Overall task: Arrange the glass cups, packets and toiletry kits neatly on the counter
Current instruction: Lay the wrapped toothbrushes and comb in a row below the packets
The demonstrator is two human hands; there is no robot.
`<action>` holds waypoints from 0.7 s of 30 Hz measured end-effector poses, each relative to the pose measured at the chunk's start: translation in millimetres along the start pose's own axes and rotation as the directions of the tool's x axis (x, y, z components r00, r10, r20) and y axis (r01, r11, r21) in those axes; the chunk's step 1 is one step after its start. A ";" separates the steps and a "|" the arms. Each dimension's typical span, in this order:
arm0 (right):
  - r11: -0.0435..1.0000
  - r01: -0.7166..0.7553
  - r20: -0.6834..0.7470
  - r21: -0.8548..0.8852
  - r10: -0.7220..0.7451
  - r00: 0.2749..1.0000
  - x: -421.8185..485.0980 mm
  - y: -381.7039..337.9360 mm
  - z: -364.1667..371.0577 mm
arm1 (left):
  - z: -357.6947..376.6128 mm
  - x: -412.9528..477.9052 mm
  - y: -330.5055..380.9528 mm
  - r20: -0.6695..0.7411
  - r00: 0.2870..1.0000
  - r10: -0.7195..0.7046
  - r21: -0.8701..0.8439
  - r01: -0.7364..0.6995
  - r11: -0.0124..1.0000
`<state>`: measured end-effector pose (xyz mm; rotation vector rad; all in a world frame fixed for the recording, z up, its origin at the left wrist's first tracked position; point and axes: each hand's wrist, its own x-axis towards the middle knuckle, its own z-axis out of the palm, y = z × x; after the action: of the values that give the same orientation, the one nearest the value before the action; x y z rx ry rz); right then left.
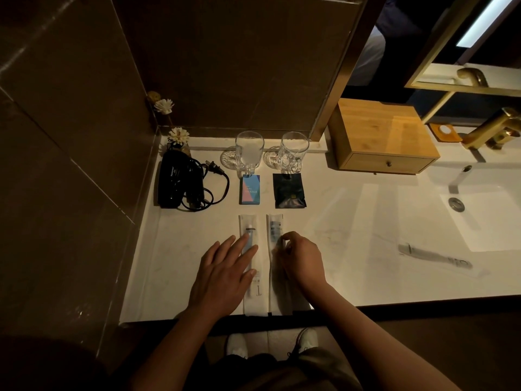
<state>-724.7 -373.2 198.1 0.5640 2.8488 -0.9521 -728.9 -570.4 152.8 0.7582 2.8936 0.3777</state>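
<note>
Two glass cups stand on coasters at the back of the white counter [352, 263], the left cup [249, 152] and the right cup [293, 153]. In front of them lie a blue-and-pink packet [250, 189] and a black packet [289, 191]. Nearer me, two long clear toiletry kits lie side by side, the left kit [248, 224] and the right kit [274, 224]. My left hand [225, 273] rests flat with spread fingers on the left kit. My right hand [300, 259] pinches the right kit's edge with curled fingers.
A black hair dryer [180, 183] with a coiled cord lies at the left by the wall. A wooden drawer box [383, 136] stands at the back right, beside the sink [485, 204] and a gold tap [496, 128]. A razor-like item [434, 255] lies near the sink.
</note>
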 end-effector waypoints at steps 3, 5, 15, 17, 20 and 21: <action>1.000 -0.005 -0.008 0.010 0.005 1.000 -0.5 -0.9 0.5 | 0.2 -0.7 -0.6 -0.005 1.000 0.003 0.009 -0.003 1.000; 1.000 -0.003 -0.014 0.012 0.003 1.000 -0.3 -0.2 1.4 | -0.3 -0.8 -0.5 -0.007 1.000 0.005 0.018 -0.005 1.000; 0.999 0.000 -0.015 0.037 0.001 1.000 0.2 5.1 1.4 | 1.1 0.6 1.1 -0.014 1.000 -0.003 0.018 0.003 1.000; 0.999 0.007 -0.022 0.036 -0.006 1.000 -0.3 6.9 1.0 | 1.3 0.0 0.9 -0.015 1.000 -0.001 0.012 0.001 1.000; 0.999 0.021 -0.031 0.041 -0.020 0.999 -1.9 10.1 0.1 | 1.4 0.1 0.7 -0.016 1.000 -0.001 0.006 0.001 1.000; 0.999 0.027 -0.030 0.043 -0.025 0.999 -1.9 11.0 0.1 | 1.5 0.2 0.5 -0.013 1.000 -0.001 0.007 0.001 1.000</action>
<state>-718.8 -365.7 192.2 0.5512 2.8750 -1.0203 -728.5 -569.6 151.5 0.7578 2.9085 0.3736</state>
